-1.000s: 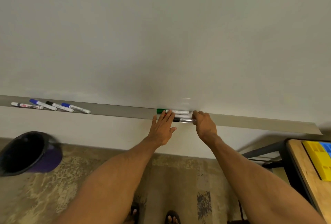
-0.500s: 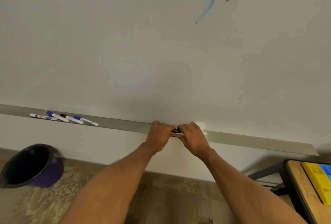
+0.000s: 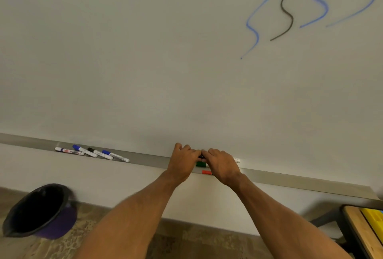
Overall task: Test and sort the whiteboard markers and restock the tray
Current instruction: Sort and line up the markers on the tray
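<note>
Both hands at long grey metal marker tray [image 3: 290, 178] under white whiteboard [image 3: 145, 61], approx mid-span. L hand [image 3: 183, 163] & R hand [image 3: 222, 165] knuckles up, fingertips meeting. Fingers of both curl onto a short dark marker section [image 3: 201, 156] showing betw them: both grasping it, rest of barrel hidden.

Just below the gap: green marker cap [image 3: 201, 164], then red marker cap [image 3: 206, 172] at tray's front lip. Their bodies are hidden under R hand. White barrel end [image 3: 236, 160] pokes out past R hand, against board; can't tell which marker it belongs to.

Tray, well to the left: four white-barrelled markers lying slanted, side by side. In order: red-labelled marker [image 3: 69, 151], blue-capped marker [image 3: 84, 151], black-capped marker [image 3: 99, 153], second blue-capped marker [image 3: 115, 155].

Board, upper right: wavy strokes. Blue squiggle [image 3: 257, 14], black squiggle [image 3: 288, 5], two more blue beyond.

Floor, lower left: round purple bin w/ black liner [image 3: 39, 211]. Lower right corner: wooden table edge [image 3: 354, 229] w/ yellow plastic block [image 3: 374, 216].
</note>
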Demonstrator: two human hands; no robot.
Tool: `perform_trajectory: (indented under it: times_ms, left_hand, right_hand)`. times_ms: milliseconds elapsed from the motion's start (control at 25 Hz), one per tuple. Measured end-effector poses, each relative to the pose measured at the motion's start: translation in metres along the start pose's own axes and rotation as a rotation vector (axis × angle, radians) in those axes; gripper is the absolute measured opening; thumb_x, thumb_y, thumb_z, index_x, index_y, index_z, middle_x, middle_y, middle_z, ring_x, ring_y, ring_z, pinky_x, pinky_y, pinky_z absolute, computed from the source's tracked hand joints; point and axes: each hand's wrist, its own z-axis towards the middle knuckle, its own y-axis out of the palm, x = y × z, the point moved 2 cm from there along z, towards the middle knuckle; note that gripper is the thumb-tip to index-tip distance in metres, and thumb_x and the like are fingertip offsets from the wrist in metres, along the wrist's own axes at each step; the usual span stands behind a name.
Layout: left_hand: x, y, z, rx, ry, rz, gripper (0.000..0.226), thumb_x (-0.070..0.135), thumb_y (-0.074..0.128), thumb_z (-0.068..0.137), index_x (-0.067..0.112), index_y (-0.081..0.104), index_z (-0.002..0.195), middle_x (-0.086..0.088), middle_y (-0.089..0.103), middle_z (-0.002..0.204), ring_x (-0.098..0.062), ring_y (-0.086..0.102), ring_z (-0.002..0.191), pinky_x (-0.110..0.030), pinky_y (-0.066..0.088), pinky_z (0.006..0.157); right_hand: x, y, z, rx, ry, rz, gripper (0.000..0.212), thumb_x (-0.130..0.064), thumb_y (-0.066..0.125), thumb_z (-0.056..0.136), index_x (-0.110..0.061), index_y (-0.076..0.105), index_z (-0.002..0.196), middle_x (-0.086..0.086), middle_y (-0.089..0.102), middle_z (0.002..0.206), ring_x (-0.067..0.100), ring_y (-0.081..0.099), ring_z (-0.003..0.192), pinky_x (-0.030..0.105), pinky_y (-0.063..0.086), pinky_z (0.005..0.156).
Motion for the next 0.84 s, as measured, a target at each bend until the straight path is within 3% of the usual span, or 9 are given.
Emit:
perform_trajectory:
  times_ms: [160,240,320,360,440,520,600,760,840]
  left_hand:
    - [-0.017,-0.019,-0.005,0.000,0.005,0.052,0.030,0.037,0.042,0.100,0.018,0.060,0.114,-0.003,0.068,0.098,-0.021,0.055,0.094,-0.034,0.026,0.080]
    - [-0.025,-0.027,-0.009,0.079,0.052,0.062,0.025,0.037,0.052,0.096,0.017,0.065,0.101,-0.002,0.069,0.086,-0.020,0.057,0.083,-0.032,0.024,0.074]
    - [-0.033,-0.029,-0.010,0.175,0.083,0.066,0.018,0.037,0.070,0.084,0.020,0.066,0.081,0.005,0.067,0.071,-0.017,0.058,0.068,-0.030,0.021,0.066]
    - [-0.038,-0.030,-0.010,0.225,0.086,0.058,0.018,0.037,0.074,0.080,0.021,0.066,0.080,0.006,0.068,0.073,-0.016,0.059,0.068,-0.030,0.022,0.065]
    - [-0.046,-0.037,-0.005,0.327,0.058,0.062,0.021,0.038,0.070,0.082,0.021,0.069,0.094,0.004,0.071,0.100,-0.017,0.062,0.088,-0.033,0.029,0.072]
    - [-0.056,-0.051,0.005,0.421,0.019,0.078,0.033,0.040,0.058,0.089,0.022,0.065,0.115,0.000,0.061,0.128,-0.022,0.057,0.112,-0.039,0.034,0.082]
    - [-0.063,-0.073,0.020,0.454,-0.010,0.088,0.045,0.043,0.041,0.095,0.021,0.054,0.132,-0.002,0.049,0.142,-0.026,0.047,0.128,-0.044,0.034,0.092]
    - [-0.072,-0.134,0.066,0.588,0.032,0.143,0.054,0.045,0.032,0.098,0.016,0.041,0.143,-0.004,0.036,0.151,-0.028,0.033,0.140,-0.051,0.028,0.108]
    - [-0.078,-0.174,0.092,0.672,0.066,0.172,0.055,0.044,0.034,0.099,0.014,0.038,0.145,-0.005,0.034,0.152,-0.029,0.030,0.141,-0.052,0.025,0.110]
  right_hand:
    - [-0.011,-0.008,0.004,0.005,0.099,-0.130,0.061,-0.031,0.058,0.093,-0.033,0.024,0.143,0.004,0.057,0.091,0.017,0.053,0.067,0.027,0.036,0.057]
    - [-0.017,-0.011,0.007,0.070,0.102,-0.176,0.062,-0.043,0.043,0.097,-0.036,0.010,0.149,0.004,0.059,0.089,0.015,0.048,0.062,0.028,0.040,0.053]
    - [-0.022,-0.016,0.013,0.167,0.176,-0.006,0.059,-0.055,0.024,0.096,-0.029,0.016,0.149,0.002,0.064,0.095,0.017,0.059,0.071,0.030,0.050,0.059]
    - [-0.024,-0.021,0.016,0.222,0.248,0.149,0.059,-0.054,0.026,0.097,-0.023,0.023,0.147,0.003,0.066,0.103,0.019,0.063,0.082,0.034,0.054,0.068]
    - [-0.022,-0.034,0.025,0.293,0.347,0.403,0.044,-0.032,0.038,0.098,-0.013,0.032,0.137,0.010,0.062,0.118,0.025,0.061,0.101,0.036,0.051,0.085]
    - [-0.022,-0.053,0.035,0.352,0.345,0.454,0.039,-0.009,0.039,0.093,-0.008,0.036,0.132,0.012,0.054,0.122,0.027,0.054,0.109,0.030,0.044,0.093]
    - [-0.023,-0.084,0.046,0.472,0.287,0.433,0.041,0.000,0.036,0.093,-0.007,0.038,0.134,0.008,0.048,0.122,0.023,0.049,0.114,0.022,0.037,0.095]
    - [-0.019,-0.152,0.070,0.651,0.206,0.518,0.041,-0.026,0.038,0.102,-0.028,0.031,0.142,-0.003,0.050,0.132,0.007,0.050,0.115,0.025,0.043,0.098]
    - [-0.014,-0.194,0.083,0.762,0.223,0.520,0.041,-0.036,0.044,0.098,-0.027,0.033,0.137,0.000,0.064,0.110,0.012,0.063,0.092,0.028,0.050,0.080]
